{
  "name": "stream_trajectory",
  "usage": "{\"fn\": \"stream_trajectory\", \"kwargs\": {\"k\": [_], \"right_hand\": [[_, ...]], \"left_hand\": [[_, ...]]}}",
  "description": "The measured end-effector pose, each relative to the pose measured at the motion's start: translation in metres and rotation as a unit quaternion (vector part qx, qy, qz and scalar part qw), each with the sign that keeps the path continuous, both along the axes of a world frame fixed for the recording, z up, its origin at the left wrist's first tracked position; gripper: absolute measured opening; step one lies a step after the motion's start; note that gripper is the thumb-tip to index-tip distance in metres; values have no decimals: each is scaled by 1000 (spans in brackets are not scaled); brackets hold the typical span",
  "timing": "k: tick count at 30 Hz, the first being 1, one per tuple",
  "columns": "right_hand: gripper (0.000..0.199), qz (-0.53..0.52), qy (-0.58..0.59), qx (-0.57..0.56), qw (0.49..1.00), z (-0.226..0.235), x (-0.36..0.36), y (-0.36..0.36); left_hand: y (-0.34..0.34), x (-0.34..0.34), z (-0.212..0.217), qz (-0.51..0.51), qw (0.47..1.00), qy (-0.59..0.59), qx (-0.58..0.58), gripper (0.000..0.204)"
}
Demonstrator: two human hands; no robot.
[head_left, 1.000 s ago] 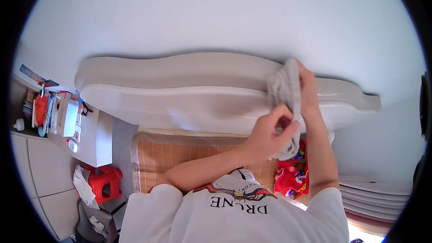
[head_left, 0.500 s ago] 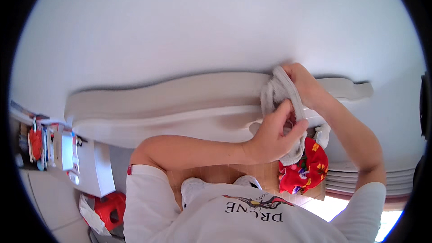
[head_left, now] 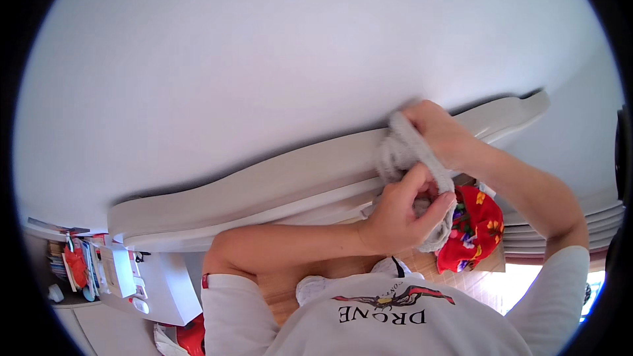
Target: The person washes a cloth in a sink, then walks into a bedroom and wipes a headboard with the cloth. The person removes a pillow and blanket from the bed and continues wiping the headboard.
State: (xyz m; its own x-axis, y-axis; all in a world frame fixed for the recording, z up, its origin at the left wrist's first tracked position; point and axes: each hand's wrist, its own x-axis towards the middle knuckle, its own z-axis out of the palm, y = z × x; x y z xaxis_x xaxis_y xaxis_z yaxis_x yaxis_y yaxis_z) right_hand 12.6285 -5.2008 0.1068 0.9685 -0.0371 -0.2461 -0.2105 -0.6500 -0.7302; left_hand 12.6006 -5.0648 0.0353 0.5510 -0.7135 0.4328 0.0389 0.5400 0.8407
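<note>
Oddly, the view looks tilted far over, so the white wall fills the far side and the person's own white shirt [head_left: 389, 323] sits at the near edge. Both hands are on a grey cloth [head_left: 403, 151], which lies against a long pale curved board [head_left: 264, 191] (a headboard, perhaps; the lens bends it too much to be sure). The right hand [head_left: 443, 133] lies curled over the cloth's far end, pressing it on the board's top edge, so it holds there. The left hand [head_left: 402, 214] is closed round the hanging near end, pulling it taut. A red flowered fabric [head_left: 476, 227] shows just beside it, to the right.
</note>
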Motion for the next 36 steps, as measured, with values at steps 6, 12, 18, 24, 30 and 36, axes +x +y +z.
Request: {"fn": "stream_trajectory", "kwargs": {"k": [6,12,18,24,30,36], "right_hand": [[29,5,-36,-49,998,-5,-3,-15],[24,46,-111,-54,991,-5,2,14],[21,17,-49,-49,997,-1,-12,-10],[23,23,-115,-88,989,-9,-6,0],[19,-19,-98,10,995,-12,-13,-12],[19,-33,-28,-30,999,-22,-25,-57]], "left_hand": [[9,8,5,-27,996,-81,26,24],[9,-10,5,26,997,12,-75,15],[13,-4,11,-12,999,-42,29,15],[14,0,13,-9,999,-47,9,15],[5,-1,1,-67,988,-34,138,11],[5,6,-4,-98,980,-67,162,11]]}}
